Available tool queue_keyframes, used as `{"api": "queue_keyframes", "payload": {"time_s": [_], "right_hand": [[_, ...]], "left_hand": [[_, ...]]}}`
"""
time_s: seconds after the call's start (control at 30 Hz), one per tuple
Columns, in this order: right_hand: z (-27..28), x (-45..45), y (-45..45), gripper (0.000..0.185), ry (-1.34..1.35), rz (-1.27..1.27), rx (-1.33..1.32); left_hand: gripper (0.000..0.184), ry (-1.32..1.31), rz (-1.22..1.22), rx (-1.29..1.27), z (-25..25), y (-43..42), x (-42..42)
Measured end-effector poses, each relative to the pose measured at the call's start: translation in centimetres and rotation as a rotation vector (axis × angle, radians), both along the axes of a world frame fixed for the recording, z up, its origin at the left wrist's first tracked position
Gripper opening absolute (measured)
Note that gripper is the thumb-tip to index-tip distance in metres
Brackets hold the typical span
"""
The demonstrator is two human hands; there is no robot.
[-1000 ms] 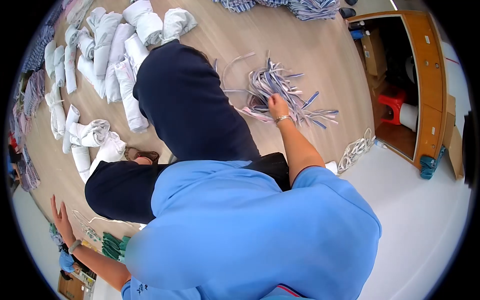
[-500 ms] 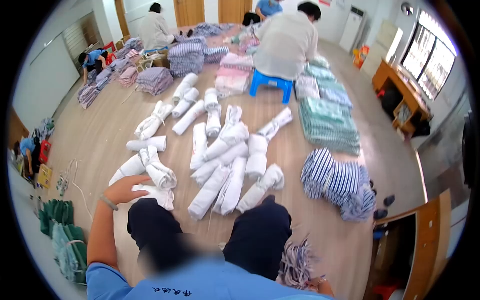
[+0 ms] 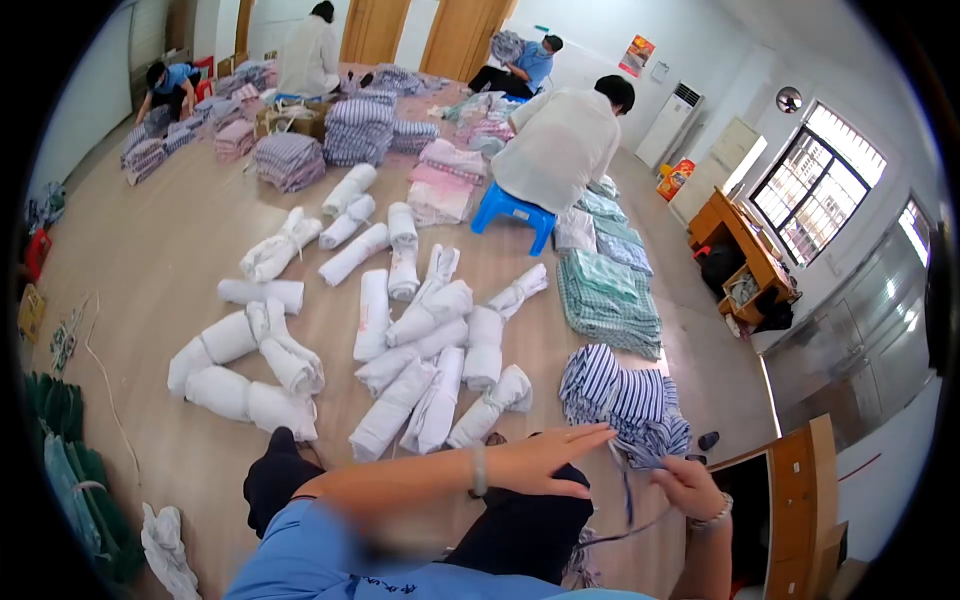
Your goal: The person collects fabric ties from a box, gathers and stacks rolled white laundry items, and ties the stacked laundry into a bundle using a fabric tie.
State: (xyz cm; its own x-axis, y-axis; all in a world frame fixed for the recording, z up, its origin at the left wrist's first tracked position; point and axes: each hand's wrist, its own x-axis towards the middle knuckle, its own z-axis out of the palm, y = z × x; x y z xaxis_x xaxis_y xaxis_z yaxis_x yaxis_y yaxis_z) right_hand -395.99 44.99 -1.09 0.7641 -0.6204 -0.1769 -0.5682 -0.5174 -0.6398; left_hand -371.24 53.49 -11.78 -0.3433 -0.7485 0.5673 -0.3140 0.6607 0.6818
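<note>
My left hand reaches across my knees to the right, palm down, fingers stretched out and holding nothing. Pinched in my right hand is a thin dark cloth strip, which hangs in a loop between the hands. Just beyond both hands lies a bundle of blue-and-white striped cloth. Several rolls of white cloth lie on the floor ahead of my knees, and one white roll rests by my left knee. More loose strips show partly beside my right leg.
Stacks of green checked cloth stand at the right, near a person on a blue stool. Folded striped stacks and other seated people are farther back. A wooden cabinet stands close on the right; green bundles lie left.
My left hand has left the white roll at the left and swung across to the right. My right hand has risen from the loose strips with a strip in it. The view has turned slightly right.
</note>
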Motion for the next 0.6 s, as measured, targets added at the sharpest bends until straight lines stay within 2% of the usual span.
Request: {"api": "queue_keyframes", "payload": {"time_s": [0.07,0.1,0.17,0.2,0.23,0.27,0.3,0.4,0.43,0.47,0.5,0.53,0.57,0.6], "right_hand": [[0.4,4.8,2.2,0.016,0.038,0.275,-0.179],[0.2,6.0,2.7,0.014,0.009,0.311,-0.117],[0.3,7.2,3.0,0.014,-0.015,0.346,-0.003],[0.3,7.2,2.5,0.013,-0.01,0.306,0.098],[-0.3,6.3,1.9,0.014,0.004,0.262,0.206],[-3.2,4.3,0.3,0.01,-0.014,0.186,0.388],[-6.2,2.1,-1.7,0.01,0.061,0.227,0.444],[-15.5,-6.6,-4.2,0.011,0.186,-0.058,0.49],[-18.8,-10.8,-4.2,0.012,0.198,-0.174,0.457],[-21.6,-14.7,-4.0,0.012,0.219,-0.176,0.485],[-23.8,-18.5,-3.8,0.009,0.269,-0.302,0.405],[-25.0,-22.3,-3.2,0.007,0.324,-0.429,0.318],[-25.5,-25.3,-3.2,0.007,0.335,-0.424,0.327],[-25.8,-27.8,-3.4,0.004,0.232,-0.501,0.29]], "left_hand": [[0.066,0.088,-0.081,0.099,0.7,0.9,-1.7],[0.047,0.011,-0.115,0.154,0.1,1.0,-2.0],[0.028,-0.209,-0.027,0.355,1.4,3.0,-0.3],[0.025,0.127,0.002,0.288,-0.9,3.9,0.1],[0.025,0.29,-0.069,0.491,0.8,5.7,2.3],[0.023,0.425,-0.051,0.599,0.7,7.2,4.2],[0.021,0.572,-0.027,0.696,0.6,8.7,6.1],[0.011,0.83,0.332,0.415,-0.5,14.4,14.3],[0.012,1.159,0.674,0.402,1.0,16.6,14.6],[0.019,1.167,0.554,0.338,-0.4,19.2,18.8],[0.024,1.156,0.582,0.281,-0.1,21.4,20.7],[0.025,1.163,0.672,0.304,-0.2,24.0,22.7],[0.025,1.18,0.748,0.321,0.1,26.3,23.2],[0.025,1.163,0.848,0.373,0.2,28.5,24.1]]}}
